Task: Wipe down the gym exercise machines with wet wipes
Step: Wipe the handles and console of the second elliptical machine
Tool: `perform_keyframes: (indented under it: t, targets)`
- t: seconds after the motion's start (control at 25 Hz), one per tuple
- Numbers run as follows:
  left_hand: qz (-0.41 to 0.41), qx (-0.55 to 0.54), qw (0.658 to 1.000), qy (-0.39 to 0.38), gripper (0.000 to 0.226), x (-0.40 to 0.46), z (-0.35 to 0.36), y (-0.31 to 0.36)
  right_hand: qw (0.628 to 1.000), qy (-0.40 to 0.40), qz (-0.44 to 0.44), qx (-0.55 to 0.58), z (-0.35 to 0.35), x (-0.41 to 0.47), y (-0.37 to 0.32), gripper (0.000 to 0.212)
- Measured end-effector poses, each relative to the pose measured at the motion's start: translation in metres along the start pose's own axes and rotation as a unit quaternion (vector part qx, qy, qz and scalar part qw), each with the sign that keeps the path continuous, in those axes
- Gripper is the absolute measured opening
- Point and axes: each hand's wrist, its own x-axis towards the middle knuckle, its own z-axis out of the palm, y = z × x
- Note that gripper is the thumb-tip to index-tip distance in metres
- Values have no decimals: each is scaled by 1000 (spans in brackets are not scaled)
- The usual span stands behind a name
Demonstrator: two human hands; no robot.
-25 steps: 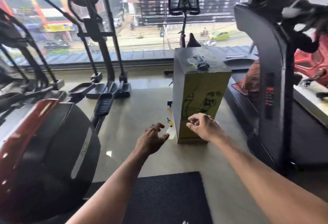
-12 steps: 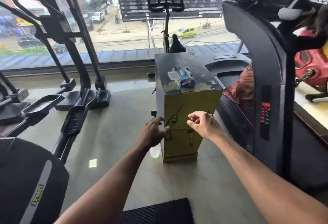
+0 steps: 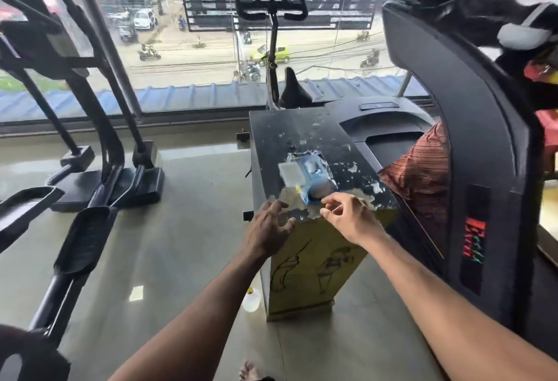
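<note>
A blue pack of wet wipes [image 3: 306,176] lies on the worn black top of a tall yellow box [image 3: 314,272]. My left hand [image 3: 267,229] hovers at the box's near left corner, fingers spread and loosely bent, holding nothing. My right hand [image 3: 347,219] is just short of the pack's near end, fingers lightly curled with thumb and forefinger close together; nothing is held. An elliptical trainer [image 3: 99,145] stands on the left. A black treadmill frame [image 3: 471,145] stands on the right.
A spin bike [image 3: 273,33] stands behind the box at the window. A small white bottle [image 3: 251,300] sits on the floor by the box's left base. Striped cloth [image 3: 422,169] lies on the treadmill deck. My bare foot [image 3: 249,371] shows at the bottom edge.
I have stepped closer, so the box now sits near and its top is in full view. Both hands have risen from the box's front face to its top edge near the wipes.
</note>
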Motion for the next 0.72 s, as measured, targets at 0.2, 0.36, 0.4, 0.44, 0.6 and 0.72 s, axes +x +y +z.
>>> perform_keyframes:
  t: [0.2, 0.36, 0.4, 0.44, 0.6, 0.72]
  targets:
    - [44, 28, 997, 56, 48, 73, 13, -7, 999, 41, 18, 5, 5, 66, 21, 25]
    - [79, 50, 993, 69, 50, 110, 23, -8, 998, 52, -21, -21, 12, 118, 42, 22]
    - [77, 59, 993, 70, 50, 119, 24, -9, 997, 53, -39, -29, 13, 130, 44, 22]
    - [68, 67, 993, 72, 49, 125, 26, -10, 996, 52, -60, -39, 15, 143, 48, 23]
    - [55, 92, 992, 71, 47, 137, 32, -8, 989, 30, -129, -72, 22, 175, 60, 28]
    - [46, 110, 991, 62, 48, 137, 35, -8, 984, -3, -160, -77, 21, 188, 65, 17]
